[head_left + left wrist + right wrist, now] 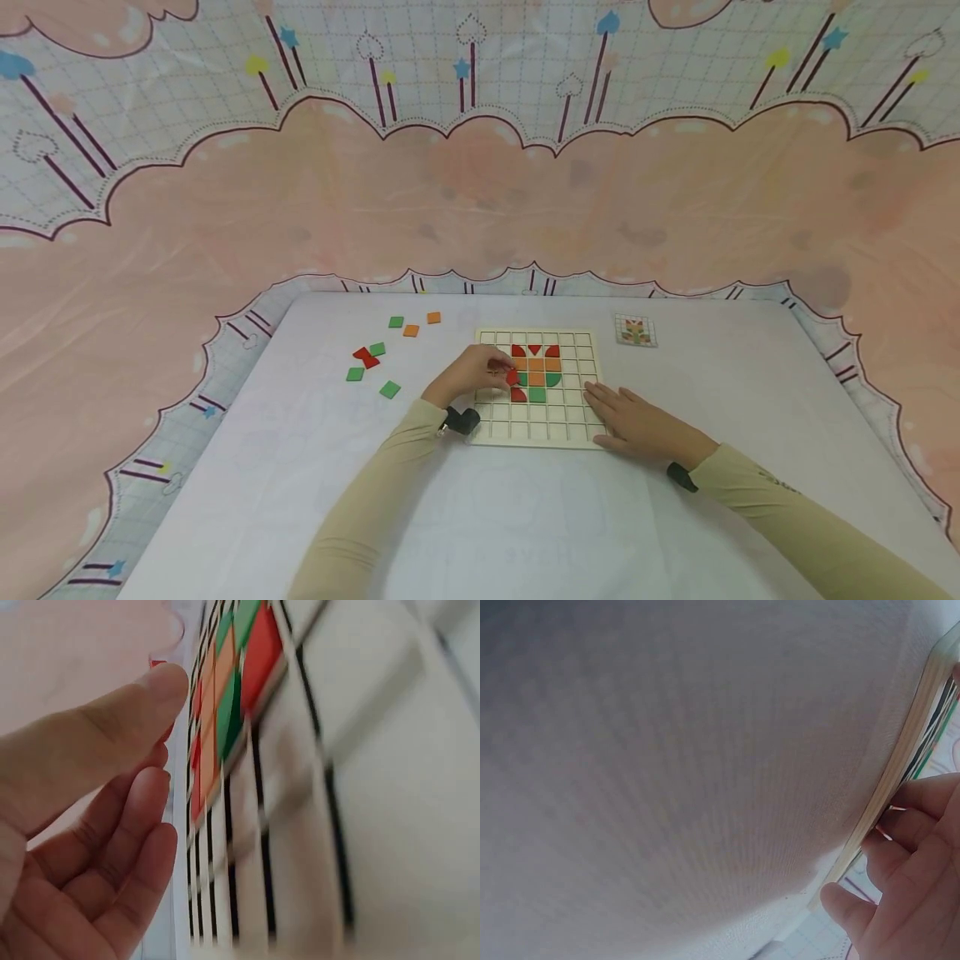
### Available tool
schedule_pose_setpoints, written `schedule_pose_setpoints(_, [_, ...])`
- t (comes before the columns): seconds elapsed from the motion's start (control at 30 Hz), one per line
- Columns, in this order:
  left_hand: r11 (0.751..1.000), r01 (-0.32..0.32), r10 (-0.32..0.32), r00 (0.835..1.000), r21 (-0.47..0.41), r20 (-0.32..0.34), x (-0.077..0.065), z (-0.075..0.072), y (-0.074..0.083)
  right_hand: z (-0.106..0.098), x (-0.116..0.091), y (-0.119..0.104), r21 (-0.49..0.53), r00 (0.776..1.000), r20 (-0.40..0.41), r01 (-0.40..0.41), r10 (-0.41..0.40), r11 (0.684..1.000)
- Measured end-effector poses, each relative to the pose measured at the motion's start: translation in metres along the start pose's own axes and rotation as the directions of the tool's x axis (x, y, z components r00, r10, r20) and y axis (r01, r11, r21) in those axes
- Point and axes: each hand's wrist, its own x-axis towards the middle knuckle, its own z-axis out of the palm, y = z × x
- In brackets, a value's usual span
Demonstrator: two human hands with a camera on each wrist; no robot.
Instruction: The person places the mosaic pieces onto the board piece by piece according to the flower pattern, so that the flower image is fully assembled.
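Observation:
Over the left part of a pale grid board [495, 425], my left hand [474, 372] pinches a small red tile [512, 377] between thumb and fingertips. In the left wrist view that tile is mostly hidden behind the thumb [161, 686]. Set in the board's squares are red, orange and green tiles, among them a green square [537, 395] and a red rounded piece [518, 396]. With fingers extended, my right hand [637, 423] rests on the board's right edge. From the right wrist, its fingers [922, 829] touch the board's wooden side [885, 787].
Loose green, orange and red tiles lie left of the board, including a green square [389, 389], an orange square [434, 317] and red pieces [366, 358]. A small pattern card [636, 331] lies at the back right on the white tabletop [480, 525].

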Motion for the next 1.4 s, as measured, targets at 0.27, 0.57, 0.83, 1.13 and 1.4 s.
schedule_pose_setpoints(0.27, [1.000,-0.008,0.006,0.997,0.020,0.076,0.015,0.025,0.031,0.000,0.000,0.001,0.000,1.000,0.015,-0.003,0.003,1.000])
schedule_pose_setpoints(0.57, [0.994,-0.070,0.063,0.994,0.082,0.086,0.029,0.042,0.043,-0.001,-0.001,0.002,-0.007,1.000,-0.013,0.024,-0.024,1.000])
schedule_pose_setpoints(0.83, [0.991,-0.066,0.055,0.994,0.118,0.092,0.033,0.049,0.043,0.000,0.000,0.002,-0.016,1.000,-0.010,0.025,-0.025,1.000])
schedule_pose_setpoints(1.13, [0.984,-0.070,0.055,0.994,0.162,0.099,0.031,0.047,0.044,0.000,0.000,0.002,-0.012,1.000,-0.006,0.019,-0.019,1.000])
schedule_pose_setpoints(1.4, [0.984,-0.080,0.061,0.990,0.161,0.124,0.032,0.047,0.043,0.001,0.000,0.002,-0.012,1.000,-0.009,0.019,-0.019,1.000])
